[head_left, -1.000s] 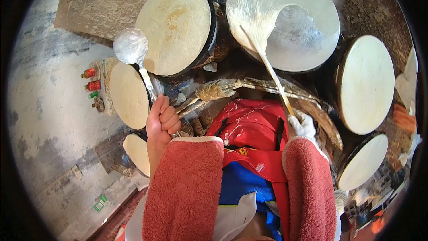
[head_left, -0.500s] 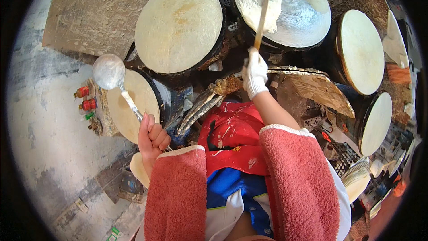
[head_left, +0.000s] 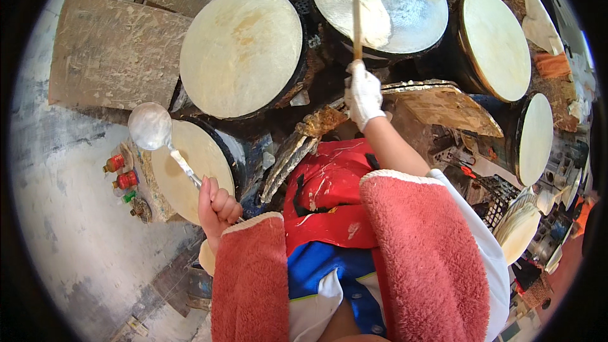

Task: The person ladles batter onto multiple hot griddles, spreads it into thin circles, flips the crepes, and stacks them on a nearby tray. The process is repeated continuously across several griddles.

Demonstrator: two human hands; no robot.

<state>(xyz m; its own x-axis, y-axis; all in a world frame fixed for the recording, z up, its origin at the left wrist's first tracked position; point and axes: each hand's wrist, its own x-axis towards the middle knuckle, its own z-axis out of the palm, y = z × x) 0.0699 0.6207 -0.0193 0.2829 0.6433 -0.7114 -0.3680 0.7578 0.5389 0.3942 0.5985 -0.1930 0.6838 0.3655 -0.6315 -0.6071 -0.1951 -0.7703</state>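
Note:
My bare left hand (head_left: 219, 208) is closed around the handle of a metal ladle (head_left: 151, 126). The ladle's round bowl is up, coated whitish, above the left edge of a pale round griddle (head_left: 192, 168). In a white glove, my right hand (head_left: 364, 96) grips a wooden stick (head_left: 356, 22). That stick reaches across the far middle griddle (head_left: 418, 19); its far end lies outside the picture. White batter (head_left: 373, 22) is heaped on this griddle beside a shiny patch without a pale coat.
A large pale-topped griddle (head_left: 242, 50) stands left of the middle one. Others (head_left: 496, 44) (head_left: 535, 139) curve round the right. A crusty board (head_left: 437, 109) juts below my right wrist. Small red-topped bottles (head_left: 125, 180) stand at left; stacked thin rounds (head_left: 518, 231) lie lower right.
The wooden stick has swung left over the middle griddle, with my right hand still on it. The whole view has turned slightly. My left hand keeps the ladle raised in nearly the same place.

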